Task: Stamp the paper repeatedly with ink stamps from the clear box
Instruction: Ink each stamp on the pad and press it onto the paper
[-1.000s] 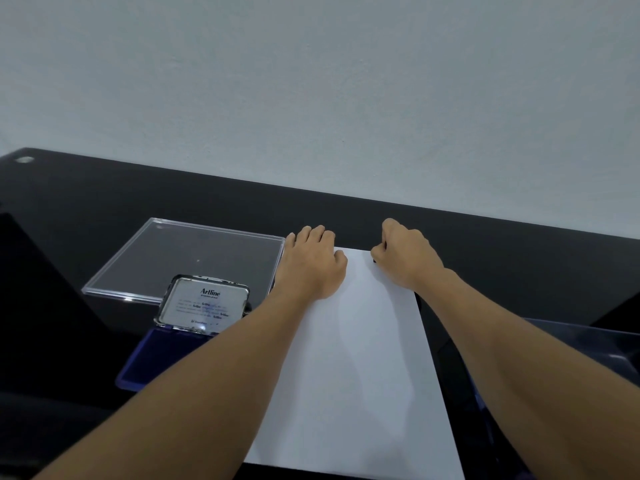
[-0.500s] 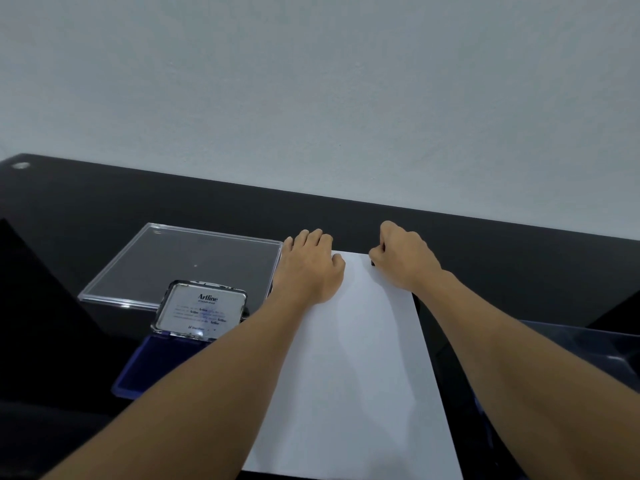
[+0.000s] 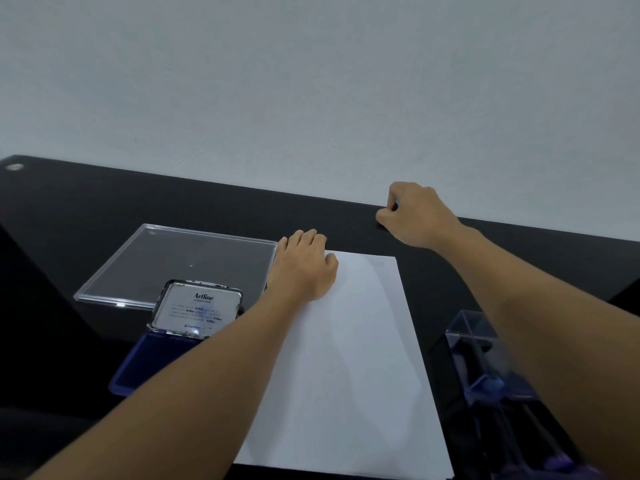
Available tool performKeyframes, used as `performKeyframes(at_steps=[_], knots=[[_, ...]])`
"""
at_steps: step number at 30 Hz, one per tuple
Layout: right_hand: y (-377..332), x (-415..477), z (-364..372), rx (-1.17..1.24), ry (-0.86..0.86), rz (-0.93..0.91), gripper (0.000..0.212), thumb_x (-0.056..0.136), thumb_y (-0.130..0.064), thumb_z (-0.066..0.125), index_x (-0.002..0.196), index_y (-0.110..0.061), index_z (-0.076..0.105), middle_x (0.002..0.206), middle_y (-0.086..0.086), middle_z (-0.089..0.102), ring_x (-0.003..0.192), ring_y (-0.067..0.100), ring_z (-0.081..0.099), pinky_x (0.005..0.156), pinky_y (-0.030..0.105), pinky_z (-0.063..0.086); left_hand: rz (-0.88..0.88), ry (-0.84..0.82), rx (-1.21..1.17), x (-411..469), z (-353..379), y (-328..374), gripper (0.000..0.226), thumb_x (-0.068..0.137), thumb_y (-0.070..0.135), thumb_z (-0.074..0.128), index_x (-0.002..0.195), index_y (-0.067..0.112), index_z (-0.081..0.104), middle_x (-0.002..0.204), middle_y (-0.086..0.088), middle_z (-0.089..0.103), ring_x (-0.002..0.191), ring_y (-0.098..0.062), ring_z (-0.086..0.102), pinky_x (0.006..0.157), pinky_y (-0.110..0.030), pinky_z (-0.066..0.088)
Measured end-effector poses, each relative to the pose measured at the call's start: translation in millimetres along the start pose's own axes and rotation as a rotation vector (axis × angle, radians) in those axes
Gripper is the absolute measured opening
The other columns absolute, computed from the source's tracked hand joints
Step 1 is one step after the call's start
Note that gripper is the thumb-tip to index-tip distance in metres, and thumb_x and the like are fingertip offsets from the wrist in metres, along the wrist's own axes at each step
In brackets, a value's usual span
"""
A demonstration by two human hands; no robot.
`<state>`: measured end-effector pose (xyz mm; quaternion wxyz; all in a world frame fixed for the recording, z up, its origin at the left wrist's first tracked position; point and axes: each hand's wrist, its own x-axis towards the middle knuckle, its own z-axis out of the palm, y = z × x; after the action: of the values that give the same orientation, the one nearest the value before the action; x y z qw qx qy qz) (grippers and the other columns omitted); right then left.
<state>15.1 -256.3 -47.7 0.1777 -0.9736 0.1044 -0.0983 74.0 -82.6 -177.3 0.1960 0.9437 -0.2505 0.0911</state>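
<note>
A white sheet of paper (image 3: 360, 358) lies on the black table, and I see no mark on it. My left hand (image 3: 303, 266) rests flat on the paper's far left corner. My right hand (image 3: 412, 214) is raised beyond the paper's far right corner, fingers curled round a small stamp that is almost wholly hidden. An open blue ink pad (image 3: 152, 358) with its "Artline" lid (image 3: 199, 308) upright sits left of the paper. The clear box (image 3: 485, 355) with dark stamps inside stands to the right, partly behind my right forearm.
A flat clear plastic lid (image 3: 173, 261) lies on the black table (image 3: 104, 202) behind the ink pad. A plain pale wall rises behind the table's far edge.
My right hand has lifted off the paper's far right corner and moved up and to the right. My left hand stays on the far left corner.
</note>
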Motion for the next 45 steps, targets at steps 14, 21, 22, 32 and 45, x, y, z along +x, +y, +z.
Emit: performKeyframes(at_steps=[14,21,22,32,45], knots=[[0.9,-9.6,-24.3,-0.010,0.017,0.009,0.016,0.091,-0.025,0.058,0.085,-0.012,0.054,0.090,0.006,0.060,0.070,0.021,0.054,0.057,0.030,0.041,-0.053,-0.066,-0.034,1.6,-11.2,6.6,0.037,0.094,0.030,0.039,0.125,0.016,0.054,0.128,0.003,0.055,0.120,-0.019,0.045,0.106,-0.037,0.031],[-14.5,-31.5,-49.4,-0.001,0.053,-0.041,0.014,0.091,-0.024,0.058,0.087,-0.011,0.054,0.088,0.004,0.060,0.071,0.020,0.054,0.058,0.030,0.043,-0.122,-0.136,-0.177,-0.7,-49.1,18.5,0.039,0.096,0.024,0.045,0.130,0.007,0.051,0.141,-0.007,0.048,0.125,-0.028,0.047,0.108,-0.039,0.035],[-17.6,-35.7,-51.2,0.006,0.055,-0.046,0.014,0.091,-0.025,0.058,0.086,-0.012,0.053,0.088,0.004,0.060,0.070,0.020,0.054,0.059,0.030,0.043,-0.115,-0.132,-0.188,-3.4,-55.6,18.9,0.041,0.097,0.024,0.045,0.133,0.006,0.049,0.143,-0.008,0.047,0.127,-0.028,0.046,0.110,-0.039,0.034],[-68.8,-83.8,-39.2,0.089,0.018,-0.066,0.015,0.092,-0.026,0.057,0.087,-0.012,0.054,0.085,0.006,0.062,0.066,0.019,0.053,0.059,0.032,0.045,-0.105,-0.042,-0.211,-66.3,-120.8,-14.1,0.045,0.098,0.026,0.047,0.141,0.010,0.045,0.146,-0.006,0.046,0.132,-0.023,0.043,0.106,-0.037,0.040],[-161.8,-136.4,32.0,0.177,-0.130,-0.157,0.011,0.091,-0.022,0.056,0.087,-0.012,0.052,0.083,0.006,0.062,0.070,0.024,0.058,0.060,0.037,0.050,-0.334,0.072,-0.213,-171.2,-163.8,-111.3,0.045,0.098,0.028,0.051,0.139,0.010,0.049,0.143,-0.004,0.049,0.132,-0.020,0.042,0.108,-0.033,0.033]])
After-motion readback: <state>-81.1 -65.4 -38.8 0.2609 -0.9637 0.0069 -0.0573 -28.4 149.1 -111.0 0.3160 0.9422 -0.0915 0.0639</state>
